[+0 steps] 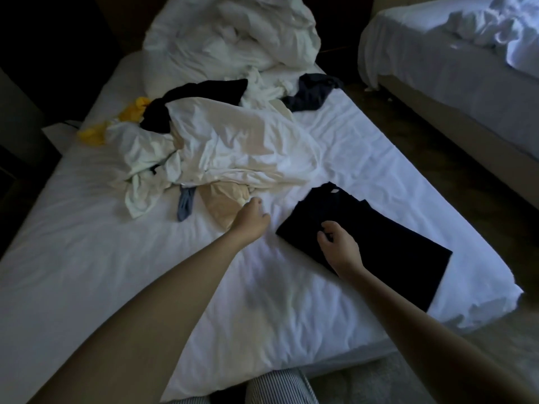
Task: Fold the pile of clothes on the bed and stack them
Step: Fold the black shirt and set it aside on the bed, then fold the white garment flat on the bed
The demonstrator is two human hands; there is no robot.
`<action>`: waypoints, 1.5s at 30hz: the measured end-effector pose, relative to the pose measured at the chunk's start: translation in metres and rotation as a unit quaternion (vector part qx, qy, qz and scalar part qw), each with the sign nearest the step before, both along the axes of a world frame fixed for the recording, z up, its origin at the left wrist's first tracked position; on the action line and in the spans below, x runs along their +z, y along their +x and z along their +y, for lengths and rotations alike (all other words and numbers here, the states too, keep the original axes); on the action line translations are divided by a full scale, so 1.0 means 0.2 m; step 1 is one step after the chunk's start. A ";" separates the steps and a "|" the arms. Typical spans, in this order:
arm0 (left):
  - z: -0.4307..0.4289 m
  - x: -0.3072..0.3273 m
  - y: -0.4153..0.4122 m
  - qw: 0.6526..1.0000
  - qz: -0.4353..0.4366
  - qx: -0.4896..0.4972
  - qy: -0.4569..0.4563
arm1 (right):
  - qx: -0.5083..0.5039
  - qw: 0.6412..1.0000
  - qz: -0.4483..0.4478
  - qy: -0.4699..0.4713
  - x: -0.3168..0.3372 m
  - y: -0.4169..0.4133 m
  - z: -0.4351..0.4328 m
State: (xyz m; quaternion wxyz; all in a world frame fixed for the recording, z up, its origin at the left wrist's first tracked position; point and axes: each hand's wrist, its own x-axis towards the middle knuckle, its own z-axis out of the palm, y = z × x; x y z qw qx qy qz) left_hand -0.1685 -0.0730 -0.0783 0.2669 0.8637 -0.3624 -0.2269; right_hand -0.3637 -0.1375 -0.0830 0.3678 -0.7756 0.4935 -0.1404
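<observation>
The heap of unfolded clothes [227,147], mostly crumpled white and cream cotton with black pieces showing through, lay in the far left half of the white-sheeted bed [87,258]. A bright yellow garment [131,112] poked out at the heap's far left, close to the mattress's left edge, and a dark navy garment [312,94] trailed off its far right side toward the right edge.

A flat, folded black T-shirt [379,237] lay apart from the heap on the near right of the bed, its long side running close to the right edge and its lower corner near the mattress corner.

My right hand [339,246] rested over the left end of that shirt, fingers loosely curled with the tips on the cloth, clasping nothing I could see.

My left hand [251,221] reached to the near edge of the heap, where a beige garment [221,205] spilled out beside a small blue-grey piece [185,205]. Its fingers were curled at the beige cloth, but I cannot tell whether they had hold of it.

Bare sheet spread wide across the near left and between my forearms. A rumpled white duvet [233,33] filled the far end. A strip of dark floor [437,158] separated this bed from a second bed [437,53] on the far right.
</observation>
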 end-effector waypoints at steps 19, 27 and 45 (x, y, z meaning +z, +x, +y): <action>-0.05 -0.19 1.07 0.736 0.432 0.408 -0.323 | 0.154 0.985 -0.041 0.062 -0.27 0.98 -0.03; -0.06 -0.18 0.90 0.839 0.259 0.400 -0.262 | 0.142 0.984 -0.095 0.052 -0.32 0.92 0.02; 0.74 0.35 0.17 0.914 0.355 -0.010 -0.198 | 0.267 0.958 -0.042 -0.096 0.15 0.53 0.40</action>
